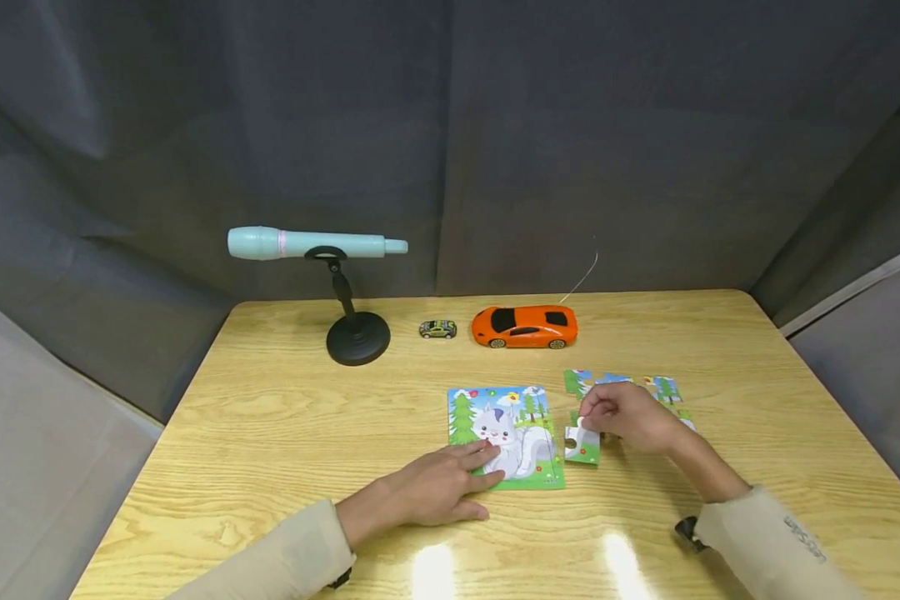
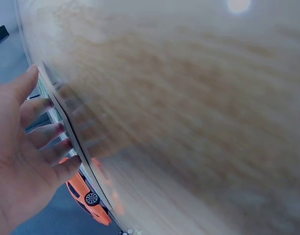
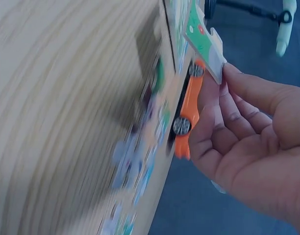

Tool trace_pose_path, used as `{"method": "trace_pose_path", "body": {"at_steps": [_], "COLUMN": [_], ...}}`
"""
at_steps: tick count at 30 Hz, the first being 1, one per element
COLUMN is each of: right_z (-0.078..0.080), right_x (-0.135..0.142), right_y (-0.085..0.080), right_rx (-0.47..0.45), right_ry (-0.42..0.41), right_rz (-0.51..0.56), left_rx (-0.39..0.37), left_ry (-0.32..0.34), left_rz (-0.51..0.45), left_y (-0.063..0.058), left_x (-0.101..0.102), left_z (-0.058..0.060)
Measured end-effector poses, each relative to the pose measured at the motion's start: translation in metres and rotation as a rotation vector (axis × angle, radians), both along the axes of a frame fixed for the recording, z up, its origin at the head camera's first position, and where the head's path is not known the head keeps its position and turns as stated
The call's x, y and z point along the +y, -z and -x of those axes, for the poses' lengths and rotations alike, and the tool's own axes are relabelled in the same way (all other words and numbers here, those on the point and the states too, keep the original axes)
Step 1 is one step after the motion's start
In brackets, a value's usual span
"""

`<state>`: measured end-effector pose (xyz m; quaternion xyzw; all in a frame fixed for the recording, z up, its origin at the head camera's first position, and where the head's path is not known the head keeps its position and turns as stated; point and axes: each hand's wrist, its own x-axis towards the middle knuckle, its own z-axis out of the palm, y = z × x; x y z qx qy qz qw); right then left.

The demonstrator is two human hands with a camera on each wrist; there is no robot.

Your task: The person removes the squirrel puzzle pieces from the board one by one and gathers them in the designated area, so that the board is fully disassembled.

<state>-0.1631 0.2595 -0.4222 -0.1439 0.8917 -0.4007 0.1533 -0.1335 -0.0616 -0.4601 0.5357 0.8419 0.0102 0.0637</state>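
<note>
In the head view, a square picture board [image 1: 527, 421] showing a pale bushy-tailed animal among trees lies on the table. My left hand [image 1: 441, 486] rests on its lower left part, fingers spread and fairly straight. To the right of the board, my right hand [image 1: 636, 414] pinches a jigsaw puzzle piece [image 1: 587, 452] between thumb and fingers. Green with a red flower and a white area, this piece [image 3: 203, 41] is tilted above the table in the right wrist view. Several loose puzzle pieces [image 1: 664, 388] lie behind and beside the right hand, which partly hides them.
Behind the board stand an orange toy car [image 1: 525, 327] with a thin wire and a small patterned toy car [image 1: 438, 329]. Farther left, a light blue toy microphone [image 1: 330, 243] sits on a black stand [image 1: 357, 338]. Dark curtains [image 1: 570, 150] hang along the table's back edge.
</note>
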Motion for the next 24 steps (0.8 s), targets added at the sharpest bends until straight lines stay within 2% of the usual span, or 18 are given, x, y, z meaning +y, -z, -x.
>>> {"method": "trace_pose_path", "body": {"at_steps": [8, 13, 24], "right_z": [-0.004, -0.007, -0.016], "right_x": [0.042, 0.068, 0.110], "right_y": [0.000, 0.005, 0.008], "right_rx": [-0.013, 0.019, 0.055], "right_ry": [0.004, -0.024, -0.055], "right_rz": [0.026, 0.047, -0.020], "left_rx": [-0.003, -0.012, -0.007], "left_ry": [0.000, 0.003, 0.006], "left_rz": [-0.008, -0.012, -0.012], "left_y": [0.001, 0.001, -0.001], "left_x": [0.000, 0.000, 0.000], "left_z": [0.001, 0.001, 0.000]}}
